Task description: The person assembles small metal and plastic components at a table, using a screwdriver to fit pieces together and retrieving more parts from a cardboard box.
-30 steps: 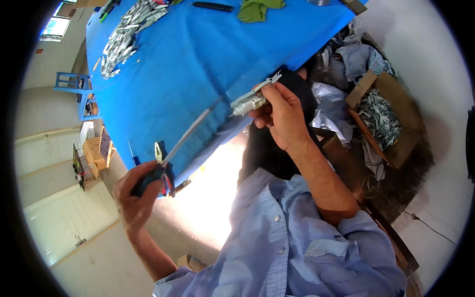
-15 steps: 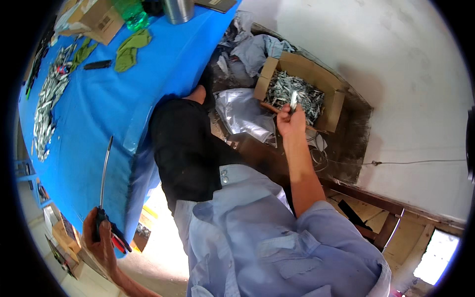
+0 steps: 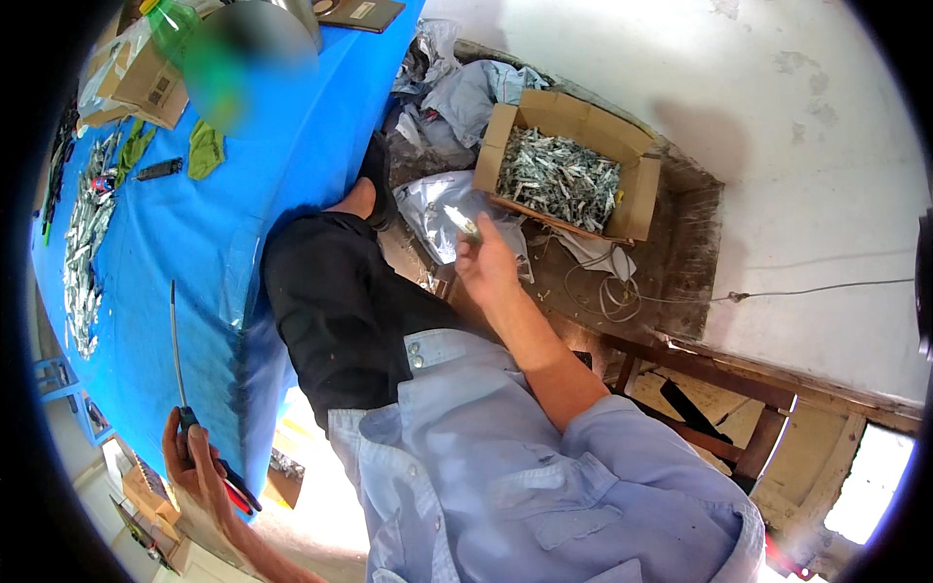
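My left hand [image 3: 199,466] is closed around a screwdriver [image 3: 178,355], whose long thin shaft points up over the edge of the blue-covered table [image 3: 185,233]. Red and black handles [image 3: 239,494], apparently of a second tool, stick out below the same hand. My right hand [image 3: 489,260] pinches a small silvery piece [image 3: 461,221] just short of the cardboard box [image 3: 639,199]. A heap of similar silvery slivers [image 3: 559,180] lies inside that box. On the table's left side, more silvery pieces [image 3: 86,262] form a long pile.
Toward the table's far end are a small carton [image 3: 146,83], a green bottle [image 3: 173,29], green cloth [image 3: 205,151] and a black object [image 3: 159,169]. Crumpled bags [image 3: 462,102] and a silvery sheet [image 3: 428,209] lie beside the box. A loose wire [image 3: 622,296] runs near the white wall [image 3: 807,194].
My right hand has drawn back leftward from over the box, still pinching the silvery piece. My left hand keeps hold of the screwdriver, its shaft a little more upright. The view has shifted slightly.
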The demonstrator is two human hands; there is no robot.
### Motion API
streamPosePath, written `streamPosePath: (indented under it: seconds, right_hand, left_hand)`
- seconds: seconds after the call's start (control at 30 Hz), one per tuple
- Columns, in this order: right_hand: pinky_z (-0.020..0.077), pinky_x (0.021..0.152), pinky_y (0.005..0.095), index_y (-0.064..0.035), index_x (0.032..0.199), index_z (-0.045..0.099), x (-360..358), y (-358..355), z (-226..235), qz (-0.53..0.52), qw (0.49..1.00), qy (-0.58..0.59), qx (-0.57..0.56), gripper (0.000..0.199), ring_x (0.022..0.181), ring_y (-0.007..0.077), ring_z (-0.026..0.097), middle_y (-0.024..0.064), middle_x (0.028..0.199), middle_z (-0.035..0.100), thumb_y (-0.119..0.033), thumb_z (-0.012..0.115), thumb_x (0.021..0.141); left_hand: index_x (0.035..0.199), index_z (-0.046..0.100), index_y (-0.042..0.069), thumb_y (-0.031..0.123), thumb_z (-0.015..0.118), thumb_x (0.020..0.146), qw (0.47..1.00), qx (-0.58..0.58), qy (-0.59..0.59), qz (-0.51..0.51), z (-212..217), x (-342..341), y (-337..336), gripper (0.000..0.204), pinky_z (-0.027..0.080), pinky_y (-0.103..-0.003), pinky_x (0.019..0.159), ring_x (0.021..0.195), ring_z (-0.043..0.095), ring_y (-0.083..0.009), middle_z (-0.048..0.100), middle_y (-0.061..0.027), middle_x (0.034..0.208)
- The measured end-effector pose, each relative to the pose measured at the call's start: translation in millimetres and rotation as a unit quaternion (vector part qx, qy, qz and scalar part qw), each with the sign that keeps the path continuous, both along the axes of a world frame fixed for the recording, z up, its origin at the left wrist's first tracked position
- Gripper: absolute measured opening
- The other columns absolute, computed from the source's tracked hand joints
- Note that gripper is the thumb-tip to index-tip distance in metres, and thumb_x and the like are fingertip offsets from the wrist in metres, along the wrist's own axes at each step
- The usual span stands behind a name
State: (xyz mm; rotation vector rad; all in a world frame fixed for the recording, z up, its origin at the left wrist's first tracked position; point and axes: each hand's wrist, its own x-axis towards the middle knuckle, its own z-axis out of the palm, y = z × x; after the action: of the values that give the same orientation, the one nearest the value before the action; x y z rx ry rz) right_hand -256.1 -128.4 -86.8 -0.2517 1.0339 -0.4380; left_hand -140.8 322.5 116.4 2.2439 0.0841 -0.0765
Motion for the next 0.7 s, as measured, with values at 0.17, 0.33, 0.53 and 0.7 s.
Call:
streamPosePath:
  seconds: [0.17, 0.33, 0.53, 0.7]
  right_hand:
    - [0.0432, 0.051, 0.0256, -0.0127, 0.109, 0.059, 11.1, 10.8, 27.8, 0.032, 0.999, -0.034, -0.004, 0.027, 0.066, 0.0137, 0.058, 0.0073, 0.091, 0.066, -0.036, 0.07, 0.101]
    - [0.0427, 0.052, 0.0256, -0.0118, 0.106, 0.061, 20.7, 24.0, 62.3, 0.084, 0.992, -0.088, -0.034, 0.027, 0.065, 0.0126, 0.06, 0.0055, 0.087, 0.066, -0.038, 0.066, 0.102]
    - [0.0445, 0.053, 0.0259, -0.007, 0.117, 0.061, 37.5, 45.6, 112.8, 0.159, 0.973, -0.154, -0.067, 0.024, 0.069, 0.012, 0.063, 0.0045, 0.095, 0.067, -0.027, 0.057, 0.105]
    - [0.0452, 0.05, 0.0218, -0.006, 0.119, 0.064, 50.3, 70.0, 136.5, 0.221, 0.942, -0.231, -0.104, 0.022, 0.067, 0.0077, 0.062, 0.0023, 0.095, 0.067, -0.022, 0.056, 0.107]
  left_hand:
    - [0.14, 0.063, 0.008, 0.032, 0.072, 0.1, 0.999, 0.03, -0.033, 0.018, -28.7, 12.6, 5.5, 0.047, 0.034, -0.02, 0.05, 0.067, 0.048, -0.0033, 0.059, 0.0051, 0.087]
    - [0.142, 0.062, 0.009, 0.032, 0.065, 0.103, 0.989, 0.13, -0.071, -0.002, -55.3, 40.0, 22.0, 0.046, 0.049, -0.031, 0.07, 0.088, 0.061, -0.0148, 0.067, -0.0032, 0.104]
    - [0.143, 0.061, 0.008, 0.024, 0.062, 0.102, 0.966, 0.199, -0.162, -0.022, -78.0, 65.1, 11.5, 0.044, 0.052, -0.042, 0.098, 0.114, 0.066, -0.0311, 0.068, -0.0176, 0.129]
    - [0.144, 0.06, 0.008, 0.019, 0.063, 0.101, 0.957, 0.244, -0.152, -0.037, -77.8, 75.1, 10.3, 0.044, 0.053, -0.042, 0.1, 0.117, 0.067, -0.0324, 0.069, -0.0194, 0.129]
